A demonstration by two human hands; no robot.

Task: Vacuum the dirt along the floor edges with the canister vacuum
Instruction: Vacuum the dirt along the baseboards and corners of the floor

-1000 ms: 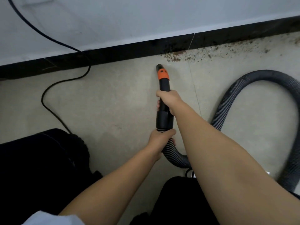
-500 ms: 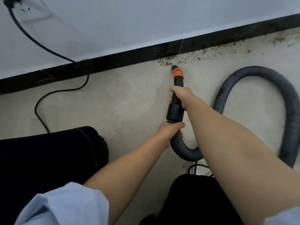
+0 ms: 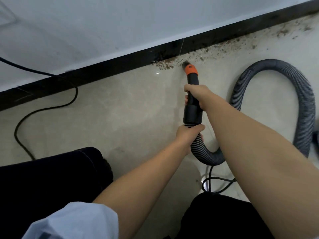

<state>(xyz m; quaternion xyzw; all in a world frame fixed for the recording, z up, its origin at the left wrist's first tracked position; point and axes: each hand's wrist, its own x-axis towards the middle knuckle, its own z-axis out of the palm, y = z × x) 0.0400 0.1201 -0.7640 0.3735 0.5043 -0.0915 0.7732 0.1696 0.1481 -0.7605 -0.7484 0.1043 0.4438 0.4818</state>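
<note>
A black vacuum nozzle [image 3: 191, 104] with an orange band points at the floor edge, its tip right beside a patch of brown dirt [image 3: 164, 64] under the black baseboard [image 3: 103, 73]. My right hand [image 3: 198, 94] grips the nozzle's narrow part. My left hand [image 3: 187, 135] grips the ribbed grey hose [image 3: 269, 69] just behind the black cuff. More dirt is strewn along the edge to the right [image 3: 283, 31]. The hose loops away on the right; the canister is out of view.
A black power cord [image 3: 43, 109] curls over the beige tiled floor on the left, running up the white wall [image 3: 120, 23]. Another thin cord [image 3: 212, 180] lies near my knees. My dark trouser legs [image 3: 51, 178] fill the bottom of the view.
The nozzle tip has moved forward and rightward to the dirt at the baseboard. Both hands kept their grip and travelled with it.
</note>
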